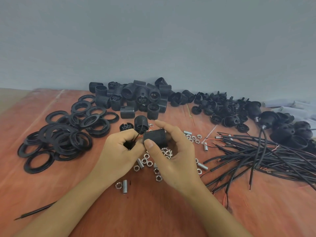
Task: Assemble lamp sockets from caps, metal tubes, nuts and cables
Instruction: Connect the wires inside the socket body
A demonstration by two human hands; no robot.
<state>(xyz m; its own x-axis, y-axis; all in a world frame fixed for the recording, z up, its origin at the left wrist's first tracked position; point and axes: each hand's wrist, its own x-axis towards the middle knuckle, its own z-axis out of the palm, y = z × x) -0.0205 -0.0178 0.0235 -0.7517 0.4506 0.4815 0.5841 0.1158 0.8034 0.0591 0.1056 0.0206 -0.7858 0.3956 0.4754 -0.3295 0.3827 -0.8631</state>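
Observation:
My right hand (172, 156) grips a black threaded socket barrel (154, 138) lying sideways, thumb in front and index finger stretched above it. My left hand (119, 151) is closed around a black part (128, 144), mostly hidden in the fist. Thin red and black wires (137, 139) run between the two parts. Loose nuts (147, 162) and short metal tubes (125, 186) lie on the table under my hands. A bundle of black cables (256, 154) lies to the right. Black caps (227, 110) are heaped at the back right.
A pile of black threaded barrels (133, 96) sits at the back against the grey wall. Black rings (68, 134) are heaped at the left. A thin black tool (35, 211) lies at the front left on the reddish table (153, 211).

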